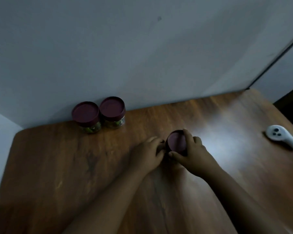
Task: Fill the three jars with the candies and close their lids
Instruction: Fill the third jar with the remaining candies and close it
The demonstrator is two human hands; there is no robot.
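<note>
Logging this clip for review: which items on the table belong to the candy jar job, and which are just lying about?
Part of the job:
- two lidded jars by the wall, contents visible
- third jar's lid, gripped by the right hand
- left hand steadying the third jar, mostly hidden

Lying about:
- white controller, at the table's right edge

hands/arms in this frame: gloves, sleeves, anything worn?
Both bare. No gloves on the left hand or right hand, and no rings, watch or bands visible. Both forearms are uncovered to the bottom edge of the frame, so no sleeves show. The frame is dim and a bit blurred, so fine marks can't be ruled out.
</note>
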